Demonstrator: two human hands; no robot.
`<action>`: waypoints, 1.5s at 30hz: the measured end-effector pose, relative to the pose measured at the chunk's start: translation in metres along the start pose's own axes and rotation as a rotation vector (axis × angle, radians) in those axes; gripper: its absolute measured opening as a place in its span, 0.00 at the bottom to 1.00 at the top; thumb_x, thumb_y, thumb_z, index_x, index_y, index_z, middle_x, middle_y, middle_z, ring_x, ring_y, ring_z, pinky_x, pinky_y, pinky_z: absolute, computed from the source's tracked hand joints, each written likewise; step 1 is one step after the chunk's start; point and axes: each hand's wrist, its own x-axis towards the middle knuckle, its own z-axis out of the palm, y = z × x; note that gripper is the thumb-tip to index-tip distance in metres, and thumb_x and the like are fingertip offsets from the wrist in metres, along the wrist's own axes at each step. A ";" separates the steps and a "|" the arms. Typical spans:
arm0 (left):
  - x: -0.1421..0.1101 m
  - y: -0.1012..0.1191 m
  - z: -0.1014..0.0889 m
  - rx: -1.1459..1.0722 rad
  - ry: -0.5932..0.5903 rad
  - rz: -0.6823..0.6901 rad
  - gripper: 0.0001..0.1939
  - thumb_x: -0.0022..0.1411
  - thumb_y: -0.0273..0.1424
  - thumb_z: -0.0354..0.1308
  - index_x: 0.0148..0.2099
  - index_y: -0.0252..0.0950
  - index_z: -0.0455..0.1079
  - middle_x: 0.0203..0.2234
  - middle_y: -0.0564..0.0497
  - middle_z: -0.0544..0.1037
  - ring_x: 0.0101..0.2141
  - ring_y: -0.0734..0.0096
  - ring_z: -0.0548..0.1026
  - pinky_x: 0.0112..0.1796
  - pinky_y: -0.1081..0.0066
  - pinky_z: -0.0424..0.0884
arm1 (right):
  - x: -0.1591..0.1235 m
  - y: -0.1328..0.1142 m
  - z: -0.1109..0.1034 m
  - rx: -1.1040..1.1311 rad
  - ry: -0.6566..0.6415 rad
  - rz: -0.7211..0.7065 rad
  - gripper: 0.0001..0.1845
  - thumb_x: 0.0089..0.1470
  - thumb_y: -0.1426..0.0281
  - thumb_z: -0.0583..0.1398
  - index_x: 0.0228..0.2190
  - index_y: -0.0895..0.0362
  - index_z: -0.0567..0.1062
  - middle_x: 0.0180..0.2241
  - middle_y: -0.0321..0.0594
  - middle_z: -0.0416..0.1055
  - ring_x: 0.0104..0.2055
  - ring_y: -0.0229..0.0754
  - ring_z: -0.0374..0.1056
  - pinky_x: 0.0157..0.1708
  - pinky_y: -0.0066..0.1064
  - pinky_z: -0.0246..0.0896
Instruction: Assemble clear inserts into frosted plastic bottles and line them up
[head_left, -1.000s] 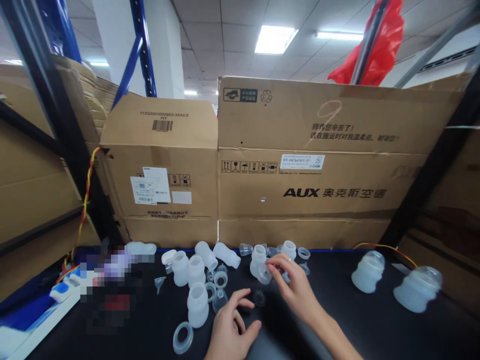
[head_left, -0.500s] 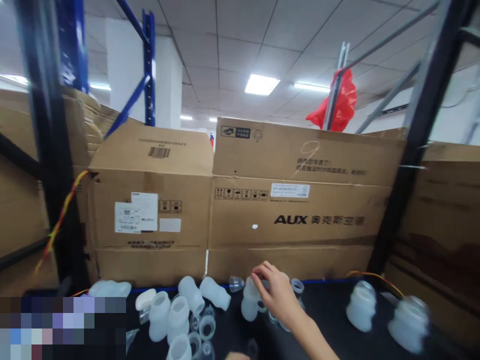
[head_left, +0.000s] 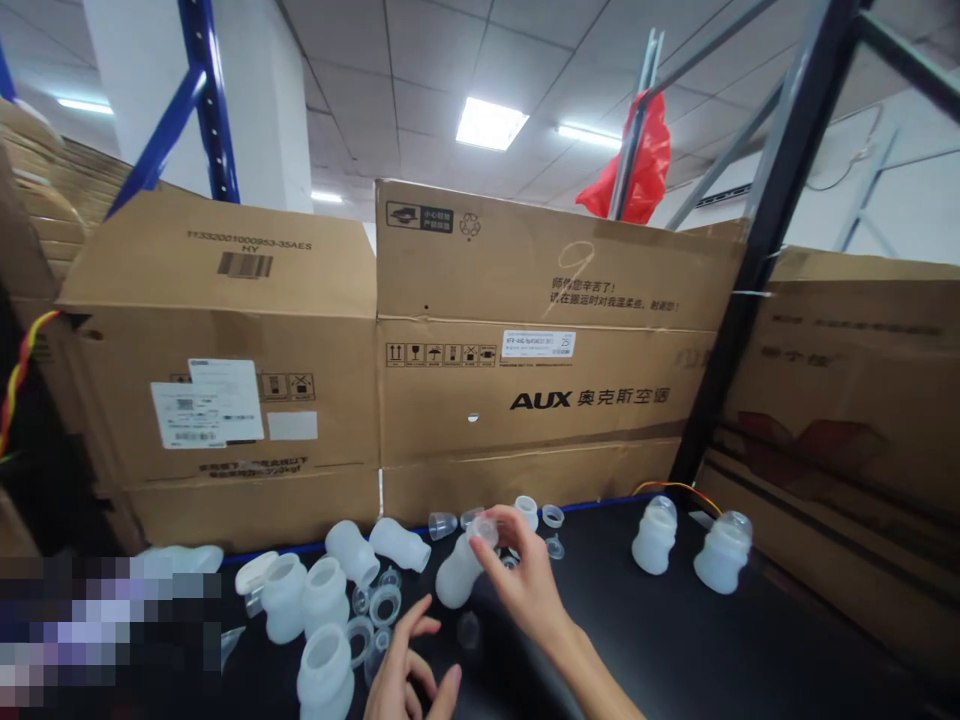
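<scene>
- Right hand (head_left: 525,585) gripped a translucent bottle (head_left: 459,574), tilted, mid-tabletop (head_left: 675,640), fingertips at its mouth.
- Left hand (head_left: 409,675) hovered loosely open, holding nothing.
- Two capped bottles (head_left: 654,535) stood near the right edge; loose bottles (head_left: 304,595) and rings (head_left: 386,603) sat unassembled on the left.

The large cardboard box (head_left: 540,340) at the far middle carries "AUX" in bold black, followed by Chinese characters, and a handwritten "9" near its top. Its small white label (head_left: 538,343) shows "25" at the right end; the rest is too small to read. The left cardboard box (head_left: 225,350) bears "11332001000953-35AES" and "HY" above a barcode (head_left: 244,264).
</scene>
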 end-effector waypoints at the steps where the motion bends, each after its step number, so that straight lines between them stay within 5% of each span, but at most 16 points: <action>1: -0.001 0.004 0.000 -0.025 0.030 -0.007 0.42 0.52 0.52 0.68 0.65 0.45 0.62 0.51 0.42 0.77 0.20 0.78 0.70 0.14 0.79 0.58 | -0.005 -0.002 0.000 0.039 0.030 0.016 0.20 0.66 0.53 0.61 0.49 0.54 0.68 0.49 0.46 0.76 0.46 0.44 0.76 0.46 0.33 0.73; 4: -0.006 0.020 0.000 -0.151 -0.006 -0.052 0.46 0.52 0.56 0.69 0.67 0.46 0.59 0.53 0.42 0.76 0.27 0.74 0.75 0.15 0.81 0.60 | -0.020 -0.007 0.000 0.216 0.059 0.076 0.22 0.64 0.51 0.62 0.49 0.52 0.67 0.49 0.47 0.76 0.45 0.46 0.77 0.45 0.35 0.75; 8: -0.013 0.041 -0.006 -0.364 -0.198 -0.214 0.40 0.53 0.57 0.70 0.59 0.40 0.66 0.35 0.47 0.81 0.26 0.72 0.76 0.18 0.79 0.66 | -0.032 -0.009 0.001 0.487 -0.013 0.183 0.24 0.58 0.51 0.68 0.46 0.52 0.69 0.47 0.46 0.77 0.43 0.45 0.76 0.42 0.34 0.74; 12: -0.008 0.050 -0.018 -0.594 -0.320 -0.390 0.35 0.52 0.60 0.69 0.44 0.33 0.73 0.27 0.46 0.81 0.24 0.65 0.79 0.21 0.73 0.72 | -0.032 -0.010 -0.007 0.593 -0.179 0.233 0.33 0.57 0.49 0.68 0.57 0.49 0.68 0.52 0.48 0.76 0.49 0.47 0.74 0.48 0.36 0.71; 17: 0.000 0.043 -0.023 -0.830 -0.558 -0.831 0.41 0.56 0.68 0.57 0.29 0.28 0.76 0.14 0.46 0.75 0.15 0.73 0.75 0.18 0.79 0.65 | -0.032 -0.015 -0.023 0.711 -0.367 0.271 0.39 0.54 0.48 0.70 0.62 0.46 0.69 0.58 0.49 0.72 0.53 0.49 0.73 0.53 0.39 0.67; 20: -0.001 0.043 -0.022 -0.937 -0.645 -0.955 0.44 0.66 0.65 0.44 0.18 0.32 0.69 0.10 0.49 0.69 0.12 0.78 0.70 0.16 0.81 0.60 | -0.036 -0.017 -0.027 0.778 -0.478 0.285 0.38 0.53 0.49 0.71 0.61 0.45 0.72 0.60 0.49 0.71 0.57 0.51 0.72 0.56 0.42 0.65; 22: -0.003 0.049 -0.022 -0.972 -0.690 -0.956 0.45 0.67 0.65 0.41 0.18 0.32 0.69 0.08 0.52 0.65 0.11 0.79 0.66 0.16 0.81 0.58 | -0.039 -0.018 -0.027 0.777 -0.496 0.284 0.37 0.53 0.49 0.71 0.60 0.46 0.73 0.59 0.49 0.72 0.57 0.52 0.72 0.57 0.43 0.65; 24: -0.005 0.058 -0.024 -0.961 -0.662 -0.918 0.42 0.64 0.66 0.49 0.26 0.29 0.75 0.10 0.53 0.67 0.13 0.78 0.67 0.17 0.81 0.60 | -0.038 -0.017 -0.023 0.727 -0.431 0.294 0.38 0.52 0.47 0.72 0.60 0.47 0.74 0.58 0.50 0.73 0.56 0.53 0.72 0.56 0.42 0.66; 28: -0.010 0.079 -0.025 -0.736 -0.360 -0.563 0.32 0.50 0.54 0.74 0.43 0.30 0.77 0.26 0.50 0.79 0.20 0.74 0.72 0.19 0.76 0.68 | -0.033 -0.012 -0.013 0.448 -0.202 0.366 0.39 0.47 0.45 0.73 0.54 0.55 0.79 0.50 0.49 0.77 0.50 0.51 0.73 0.51 0.38 0.68; 33: -0.018 0.090 -0.024 -0.272 -0.046 -0.140 0.31 0.48 0.41 0.79 0.52 0.37 0.77 0.44 0.44 0.83 0.37 0.62 0.79 0.32 0.72 0.75 | -0.033 -0.007 -0.003 0.260 -0.073 0.404 0.33 0.45 0.45 0.73 0.40 0.61 0.81 0.32 0.40 0.73 0.32 0.38 0.64 0.33 0.28 0.62; 38: -0.014 0.091 -0.028 -0.394 -0.221 -0.266 0.30 0.53 0.48 0.74 0.51 0.33 0.77 0.31 0.47 0.81 0.22 0.72 0.75 0.23 0.74 0.70 | -0.034 -0.016 -0.005 0.282 -0.140 0.329 0.35 0.55 0.38 0.63 0.33 0.61 0.78 0.30 0.40 0.72 0.32 0.39 0.65 0.35 0.28 0.64; 42: -0.005 0.082 -0.031 -0.545 -0.302 -0.404 0.31 0.49 0.53 0.75 0.41 0.30 0.77 0.28 0.47 0.82 0.18 0.72 0.77 0.19 0.76 0.68 | -0.035 -0.023 -0.016 0.297 -0.241 0.294 0.28 0.61 0.46 0.64 0.46 0.58 0.80 0.44 0.45 0.76 0.47 0.46 0.70 0.50 0.32 0.66; 45: -0.003 0.074 -0.030 -0.702 -0.367 -0.666 0.35 0.52 0.62 0.67 0.34 0.30 0.76 0.19 0.49 0.78 0.15 0.71 0.75 0.15 0.77 0.66 | -0.035 -0.023 -0.029 0.403 -0.413 0.275 0.29 0.61 0.50 0.67 0.57 0.52 0.76 0.57 0.45 0.71 0.58 0.48 0.67 0.60 0.36 0.61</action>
